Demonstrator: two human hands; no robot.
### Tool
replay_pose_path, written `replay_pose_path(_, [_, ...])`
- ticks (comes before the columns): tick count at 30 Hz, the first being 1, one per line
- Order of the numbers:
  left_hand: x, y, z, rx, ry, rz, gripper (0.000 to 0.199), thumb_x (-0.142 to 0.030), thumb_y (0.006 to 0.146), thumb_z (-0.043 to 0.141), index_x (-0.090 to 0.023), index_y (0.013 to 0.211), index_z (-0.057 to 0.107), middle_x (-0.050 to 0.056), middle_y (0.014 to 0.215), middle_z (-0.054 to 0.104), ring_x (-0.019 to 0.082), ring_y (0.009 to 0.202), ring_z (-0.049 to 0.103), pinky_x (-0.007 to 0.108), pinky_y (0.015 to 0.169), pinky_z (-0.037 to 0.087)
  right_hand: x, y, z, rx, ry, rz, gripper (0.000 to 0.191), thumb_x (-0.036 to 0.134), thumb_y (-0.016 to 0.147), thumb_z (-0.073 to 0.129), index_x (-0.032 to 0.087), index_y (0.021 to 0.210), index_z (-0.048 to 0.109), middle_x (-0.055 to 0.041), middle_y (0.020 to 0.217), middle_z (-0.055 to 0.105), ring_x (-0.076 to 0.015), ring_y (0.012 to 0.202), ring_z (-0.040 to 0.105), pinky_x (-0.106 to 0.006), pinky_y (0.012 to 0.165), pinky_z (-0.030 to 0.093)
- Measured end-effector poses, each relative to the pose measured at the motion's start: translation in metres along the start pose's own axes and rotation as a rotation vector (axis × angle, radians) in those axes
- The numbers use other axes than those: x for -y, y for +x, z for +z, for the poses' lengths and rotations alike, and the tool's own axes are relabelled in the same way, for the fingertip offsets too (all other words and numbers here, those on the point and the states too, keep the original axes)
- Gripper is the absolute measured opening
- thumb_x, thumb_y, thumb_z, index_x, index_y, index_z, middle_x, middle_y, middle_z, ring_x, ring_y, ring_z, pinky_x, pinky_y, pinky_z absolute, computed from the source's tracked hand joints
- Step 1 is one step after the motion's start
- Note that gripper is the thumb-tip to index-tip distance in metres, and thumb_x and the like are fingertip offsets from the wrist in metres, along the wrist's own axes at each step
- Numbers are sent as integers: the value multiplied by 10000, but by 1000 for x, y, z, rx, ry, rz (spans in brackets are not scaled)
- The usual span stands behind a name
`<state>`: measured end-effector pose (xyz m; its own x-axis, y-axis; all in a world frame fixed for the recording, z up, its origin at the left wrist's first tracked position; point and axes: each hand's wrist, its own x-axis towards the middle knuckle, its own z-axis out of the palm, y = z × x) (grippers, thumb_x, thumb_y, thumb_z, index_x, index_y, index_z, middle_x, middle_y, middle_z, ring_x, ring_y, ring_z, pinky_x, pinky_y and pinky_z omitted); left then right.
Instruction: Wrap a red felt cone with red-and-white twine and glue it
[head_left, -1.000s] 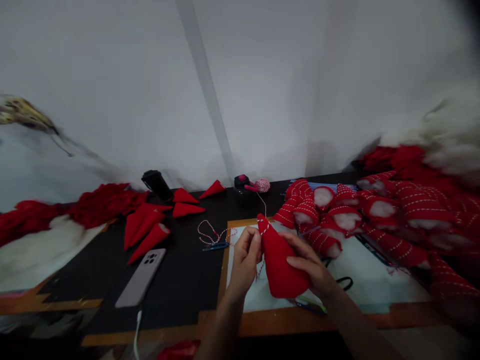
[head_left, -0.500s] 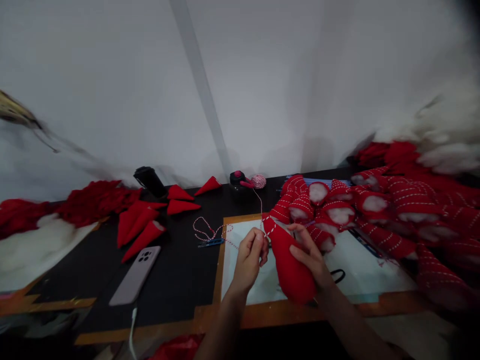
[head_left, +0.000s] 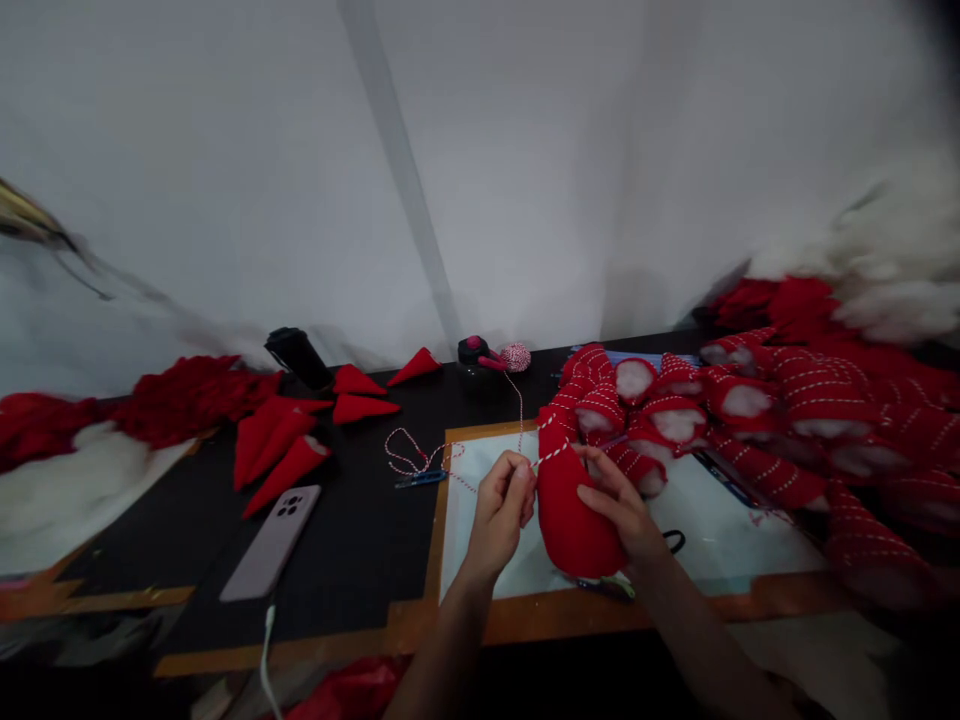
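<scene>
A stuffed red felt cone [head_left: 574, 520] is in my right hand [head_left: 619, 505], its narrow end pointing up and away. Red-and-white twine [head_left: 556, 452] runs slantwise across the cone's upper part. My left hand [head_left: 504, 505] is closed, thumb against fingers, pinching the twine just left of the cone. From there the strand leads up to a twine ball [head_left: 516, 357] at the back of the table. The fingers of my right hand wrap the cone's right side, and its fingertips lie near the twine.
Several twine-wrapped stuffed cones [head_left: 675, 420] are heaped at right. Plain red cones [head_left: 277, 450] and a phone [head_left: 271, 543] lie at left. Blue thread snips [head_left: 421, 479] sit by a loose twine loop. A black jar [head_left: 474, 370] stands at the back. White stuffing [head_left: 900, 290] is piled far right.
The cone has turned more upright. The twine across its upper part now runs at a shallower slant, and a green-handled tool shows below the cone.
</scene>
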<state>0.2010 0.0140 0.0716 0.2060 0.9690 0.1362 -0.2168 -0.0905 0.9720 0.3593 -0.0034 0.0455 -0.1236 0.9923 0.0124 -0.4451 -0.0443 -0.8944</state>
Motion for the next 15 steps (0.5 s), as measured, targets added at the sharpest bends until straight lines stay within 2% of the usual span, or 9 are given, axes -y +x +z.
replay_pose_path(1, [0, 0, 0, -5, 4, -1, 337, -477, 928, 524, -188, 771, 449, -67, 594, 379, 58, 476, 309, 176, 430, 248, -1, 0, -1, 1, 34, 30, 485, 437, 769, 718, 282, 1206, 577, -40, 947, 723, -237, 767, 684, -354, 675, 555])
replay_pose_path(3, [1, -1, 0, -14, 19, 4, 335, -474, 931, 519, -187, 772, 457, -67, 593, 371, 61, 483, 306, 175, 432, 248, -3, 2, -1, -37, -5, 0, 422, 467, 765, 714, 258, 1126, 644, -53, 1016, 723, -262, 883, 682, -383, 774, 551])
replay_pose_path(5, [3, 0, 1, -21, 34, 18, 326, -463, 935, 519, -184, 776, 465, -67, 597, 368, 62, 491, 310, 176, 439, 255, -6, 4, 0, -107, -166, -119, 385, 478, 801, 685, 249, 1111, 678, -62, 1149, 691, -275, 1067, 630, -407, 940, 494])
replay_pose_path(7, [4, 0, 2, -22, 44, 29, 316, -451, 939, 517, -182, 780, 469, -67, 604, 371, 61, 492, 314, 179, 444, 259, -7, 5, 3, -168, -336, -239, 384, 476, 872, 607, 259, 1185, 655, -65, 1230, 653, -261, 1160, 578, -414, 1026, 432])
replay_pose_path(9, [5, 1, 4, -16, 44, 30, 304, -447, 943, 512, -183, 798, 476, -70, 593, 372, 61, 481, 310, 184, 440, 252, -7, 4, 5, -165, -424, -295, 412, 461, 904, 565, 266, 1266, 600, -75, 1255, 633, -252, 1168, 572, -410, 1020, 437])
replay_pose_path(11, [4, 1, 5, -2, 43, 30, 293, -446, 944, 510, -182, 820, 484, -72, 581, 380, 62, 471, 308, 188, 436, 249, -5, 3, 6, -142, -427, -310, 453, 431, 857, 643, 264, 1273, 579, -80, 1251, 630, -255, 1155, 581, -394, 984, 466])
replay_pose_path(13, [3, 1, 6, 15, 43, 29, 290, -448, 942, 513, -182, 830, 487, -73, 572, 383, 64, 467, 307, 190, 438, 252, -3, 1, 6, -135, -357, -288, 496, 390, 794, 724, 263, 1249, 572, -74, 1220, 644, -255, 1120, 602, -384, 957, 484])
replay_pose_path(15, [2, 0, 5, 26, 45, 23, 304, -456, 939, 517, -183, 810, 477, -73, 572, 371, 65, 476, 298, 189, 441, 245, -1, 1, 4, -129, -200, -195, 511, 388, 787, 732, 277, 1248, 542, -59, 1105, 687, -245, 997, 653, -378, 869, 523])
